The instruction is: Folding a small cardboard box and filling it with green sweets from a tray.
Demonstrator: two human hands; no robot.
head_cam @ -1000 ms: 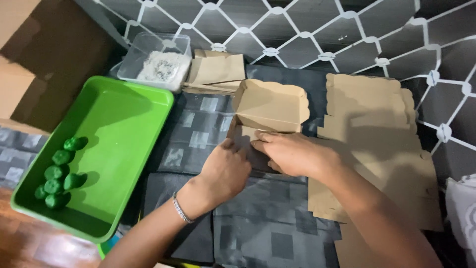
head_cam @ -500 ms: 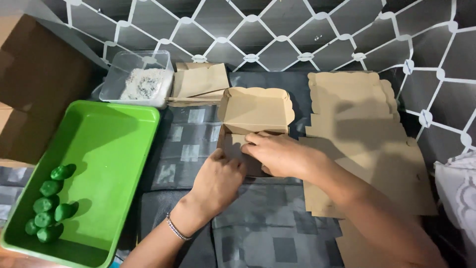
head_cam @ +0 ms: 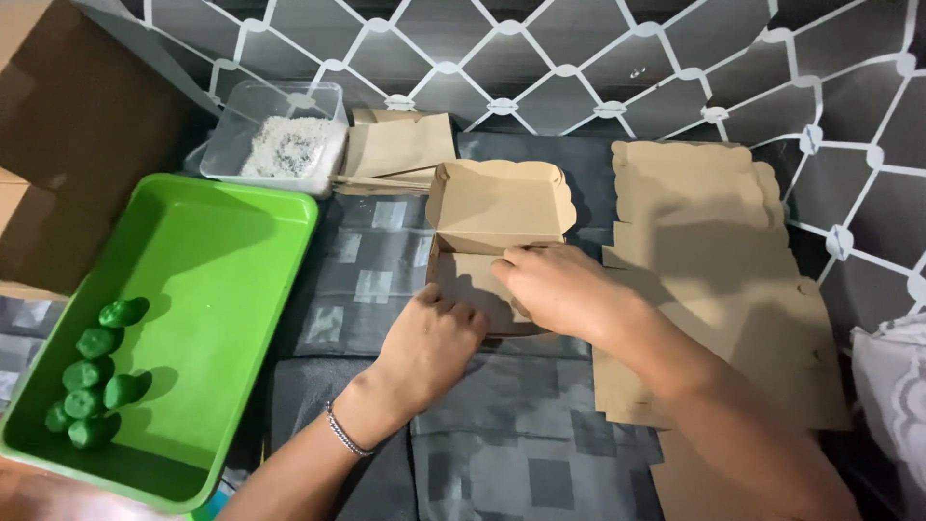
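Pressing both hands [head_cam: 502, 314] on brown box [head_cam: 497, 217]

You have one view only, from the camera on your head. It looks steeply down and forward across the worktop [head_cam: 540, 463] toward its far edge, where the quilted wall [head_cam: 598, 68] rises. It sits close: your forearms enter from the near edge, and the worktop's left and right edges run out of view.
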